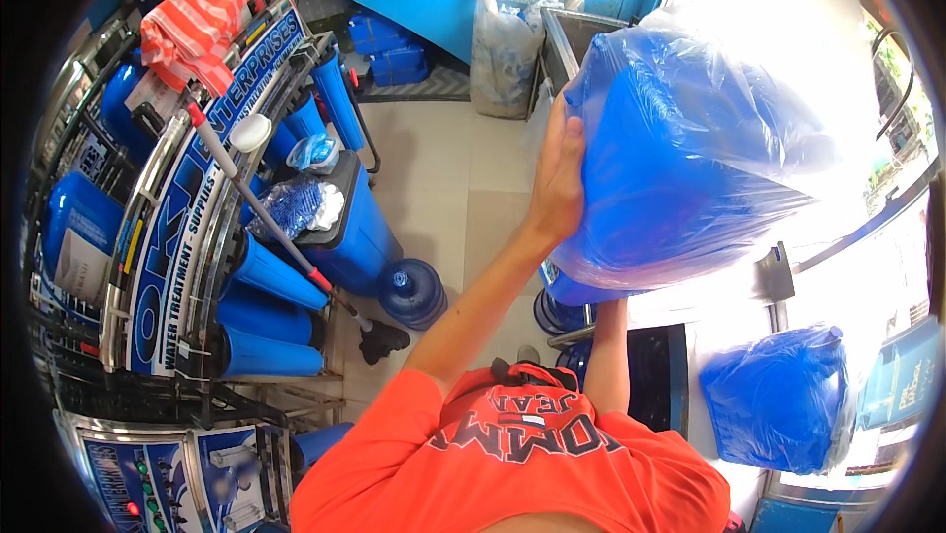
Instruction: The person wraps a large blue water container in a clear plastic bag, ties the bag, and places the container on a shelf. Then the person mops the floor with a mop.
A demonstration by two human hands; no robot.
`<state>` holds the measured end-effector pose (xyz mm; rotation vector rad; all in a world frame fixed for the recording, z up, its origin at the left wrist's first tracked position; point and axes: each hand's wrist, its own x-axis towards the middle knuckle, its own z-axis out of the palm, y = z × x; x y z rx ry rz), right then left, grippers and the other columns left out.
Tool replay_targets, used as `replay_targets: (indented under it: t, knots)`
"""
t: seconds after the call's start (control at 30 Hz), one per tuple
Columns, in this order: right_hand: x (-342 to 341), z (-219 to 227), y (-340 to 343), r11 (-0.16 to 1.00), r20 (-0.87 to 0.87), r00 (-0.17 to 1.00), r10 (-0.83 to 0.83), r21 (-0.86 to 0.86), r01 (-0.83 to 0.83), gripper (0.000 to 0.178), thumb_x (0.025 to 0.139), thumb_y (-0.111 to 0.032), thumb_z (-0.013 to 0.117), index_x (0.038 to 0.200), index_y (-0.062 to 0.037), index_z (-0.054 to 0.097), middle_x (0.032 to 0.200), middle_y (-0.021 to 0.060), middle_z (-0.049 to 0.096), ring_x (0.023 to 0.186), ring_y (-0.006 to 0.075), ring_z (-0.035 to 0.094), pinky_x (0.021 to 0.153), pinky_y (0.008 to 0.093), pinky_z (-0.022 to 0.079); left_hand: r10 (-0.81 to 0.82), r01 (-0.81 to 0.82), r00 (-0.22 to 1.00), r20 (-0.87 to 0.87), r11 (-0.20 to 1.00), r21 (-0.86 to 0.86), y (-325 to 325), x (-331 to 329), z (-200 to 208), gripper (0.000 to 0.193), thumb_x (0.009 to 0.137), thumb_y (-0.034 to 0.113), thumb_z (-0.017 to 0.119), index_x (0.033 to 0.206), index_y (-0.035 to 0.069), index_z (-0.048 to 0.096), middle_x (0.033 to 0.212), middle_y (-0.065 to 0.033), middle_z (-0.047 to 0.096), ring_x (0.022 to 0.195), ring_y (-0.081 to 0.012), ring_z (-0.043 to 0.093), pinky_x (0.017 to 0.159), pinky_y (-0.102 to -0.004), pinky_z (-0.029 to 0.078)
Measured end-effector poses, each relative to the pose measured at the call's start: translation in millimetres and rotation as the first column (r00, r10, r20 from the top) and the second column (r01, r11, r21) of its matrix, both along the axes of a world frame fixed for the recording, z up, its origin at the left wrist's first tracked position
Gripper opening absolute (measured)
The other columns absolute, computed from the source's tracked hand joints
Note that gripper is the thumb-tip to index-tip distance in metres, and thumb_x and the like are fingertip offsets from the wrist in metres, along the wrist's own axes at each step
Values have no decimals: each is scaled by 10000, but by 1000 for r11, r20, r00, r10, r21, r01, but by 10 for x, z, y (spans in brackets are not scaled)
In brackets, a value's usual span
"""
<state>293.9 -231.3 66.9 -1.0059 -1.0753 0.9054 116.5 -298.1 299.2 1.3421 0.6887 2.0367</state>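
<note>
A big blue plastic container, wrapped in a clear plastic bag, is held up in front of me on the right. My left hand grips its left side, palm against the film and thumb along the near face. My right forearm runs up beneath the container's near lower edge; the container hides that hand and its fingers. Lower on the right is another blue container, also bagged in clear plastic.
At left a metal rack holds blue cylinders, with a red-tipped pole leaning across. A round blue water bottle stands on the tiled floor beside a blue bin. Farther back stands a filled clear sack.
</note>
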Motion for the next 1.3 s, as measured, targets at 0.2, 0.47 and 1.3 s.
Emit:
replay_targets:
  t: [0.2,0.47,1.3]
  knots:
    - [2,-66,-42,1000,5,1000,17,-26,-17,356,938,-289,642,1188,-36,626,1087,95,675,968,236,654,866,388,524,64,-63,996,67,998,-21,-127,105,-134,587,1055,367,401,1442,-72,359,1428,-201,466,1346,-275,410,1120,-351,291]
    - [74,-118,-79,999,21,1000,21,-48,-20,353,938,-290,642,1183,-38,628,1084,92,675,969,235,655,864,385,526,100,-105,994,53,990,97,-30,-280,170,357,937,179,695,1248,34,597,1123,-79,648,1098,-146,591,952,-313,455]
    - [357,-182,-144,995,11,1000,28,-97,-26,343,937,-295,645,1168,-42,633,1074,82,677,971,232,659,856,375,531,-186,187,982,-38,982,8,38,-529,284,449,1003,189,578,1404,13,480,1315,-111,578,1188,-194,558,1013,-338,426]
